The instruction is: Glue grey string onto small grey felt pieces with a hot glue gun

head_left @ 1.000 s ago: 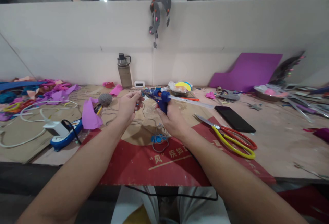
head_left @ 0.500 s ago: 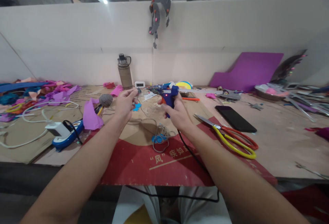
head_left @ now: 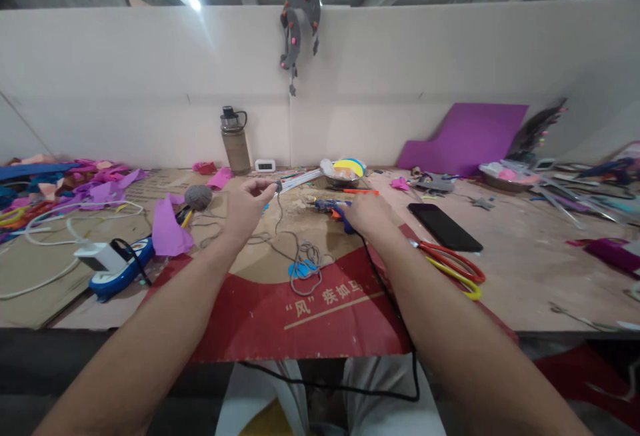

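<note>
My left hand (head_left: 249, 204) pinches a small grey piece (head_left: 279, 186) between thumb and fingers, above the table. A strand of grey yarn (head_left: 280, 213) hangs from it down to a loose tangle of yarn (head_left: 310, 259), which lies over a blue scrap (head_left: 300, 269). My right hand (head_left: 369, 213) is closed round the back of a blue hot glue gun (head_left: 327, 205), low at the tabletop with its nozzle pointing left. The fingers are partly hidden behind the hand. A black cord (head_left: 376, 273) runs from the gun toward the table's front edge.
Red-and-yellow-handled scissors (head_left: 453, 263) and a black phone (head_left: 445, 226) lie right of my right arm. At left are a power strip (head_left: 123, 269), a yarn ball (head_left: 199, 197) and purple felt (head_left: 170, 226). A bottle (head_left: 235, 143) and bowl (head_left: 343, 179) stand behind.
My right hand has lowered the glue gun to the tabletop, turning it onto its side. My left hand still holds the grey piece, slightly further right. The view has shifted a little right.
</note>
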Demonstrator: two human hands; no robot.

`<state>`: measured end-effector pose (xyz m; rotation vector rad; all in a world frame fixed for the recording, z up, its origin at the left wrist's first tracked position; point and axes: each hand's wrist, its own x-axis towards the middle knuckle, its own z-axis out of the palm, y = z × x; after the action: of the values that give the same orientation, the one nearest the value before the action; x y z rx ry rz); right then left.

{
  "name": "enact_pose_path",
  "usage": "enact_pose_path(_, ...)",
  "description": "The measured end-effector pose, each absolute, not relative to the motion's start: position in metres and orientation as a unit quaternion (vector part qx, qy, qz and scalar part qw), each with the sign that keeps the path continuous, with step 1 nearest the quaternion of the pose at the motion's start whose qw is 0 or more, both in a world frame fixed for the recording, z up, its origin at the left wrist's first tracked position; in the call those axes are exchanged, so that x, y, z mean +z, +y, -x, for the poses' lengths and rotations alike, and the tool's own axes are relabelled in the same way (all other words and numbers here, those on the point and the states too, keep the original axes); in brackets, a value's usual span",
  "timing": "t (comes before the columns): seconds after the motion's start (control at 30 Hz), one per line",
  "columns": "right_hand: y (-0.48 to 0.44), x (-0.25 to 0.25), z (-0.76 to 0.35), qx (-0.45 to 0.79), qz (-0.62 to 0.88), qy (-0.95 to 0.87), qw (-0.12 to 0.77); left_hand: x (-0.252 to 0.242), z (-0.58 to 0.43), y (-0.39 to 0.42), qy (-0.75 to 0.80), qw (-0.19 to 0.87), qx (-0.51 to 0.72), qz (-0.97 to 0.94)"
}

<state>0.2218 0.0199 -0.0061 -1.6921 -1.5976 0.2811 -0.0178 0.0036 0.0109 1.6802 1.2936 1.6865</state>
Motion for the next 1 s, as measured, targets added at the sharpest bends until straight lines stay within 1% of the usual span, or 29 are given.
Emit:
enact_pose_path(0.07, 0.015, -0.002, -0.212, 0.053, 0.616, -0.634, 0.465, 0.012, 0.016, 0.000, 0.466, 0.180, 0.596, -0.629)
enact_pose_path(0.1, 0.013, 0.000, -0.203, 0.064, 0.568, -0.646, 0.506, 0.012, 0.015, -0.002, 0.465, 0.163, 0.590, -0.639)
enact_pose_path(0.13, 0.010, 0.000, -0.192, 0.113, 0.512, -0.655, 0.544, 0.013, 0.013, -0.005, 0.463, 0.144, 0.586, -0.649)
enact_pose_path(0.17, 0.007, 0.000, -0.179, 0.192, 0.458, -0.658, 0.566, 0.014, 0.011, -0.007, 0.459, 0.124, 0.584, -0.658)
enact_pose_path(0.23, 0.003, -0.004, -0.155, 0.336, 0.366, -0.637, 0.589, 0.014, 0.007, -0.010, 0.448, 0.086, 0.582, -0.673)
enact_pose_path(0.3, 0.000, -0.008, -0.138, 0.445, 0.323, -0.600, 0.581, 0.014, 0.004, -0.012, 0.443, 0.077, 0.579, -0.680)
enact_pose_path(0.37, -0.001, -0.012, -0.132, 0.496, 0.323, -0.573, 0.567, 0.012, 0.002, -0.012, 0.448, 0.103, 0.574, -0.678)
enact_pose_path(0.43, -0.002, -0.014, -0.135, 0.472, 0.352, -0.583, 0.561, 0.010, 0.000, -0.011, 0.457, 0.137, 0.573, -0.666)
enact_pose_path(0.57, -0.007, -0.007, -0.148, 0.281, 0.408, -0.659, 0.566, 0.009, -0.001, -0.011, 0.473, 0.179, 0.556, -0.660)
enact_pose_path(0.63, -0.011, -0.001, -0.151, 0.218, 0.410, -0.676, 0.572, 0.009, -0.002, -0.012, 0.475, 0.192, 0.546, -0.663)
enact_pose_path(0.77, -0.015, 0.005, -0.152, 0.183, 0.417, -0.678, 0.577, 0.011, -0.004, -0.014, 0.472, 0.218, 0.541, -0.661)
enact_pose_path(1.0, -0.012, 0.003, -0.154, 0.186, 0.431, -0.672, 0.573, 0.007, -0.004, -0.012, 0.452, 0.246, 0.540, -0.665)
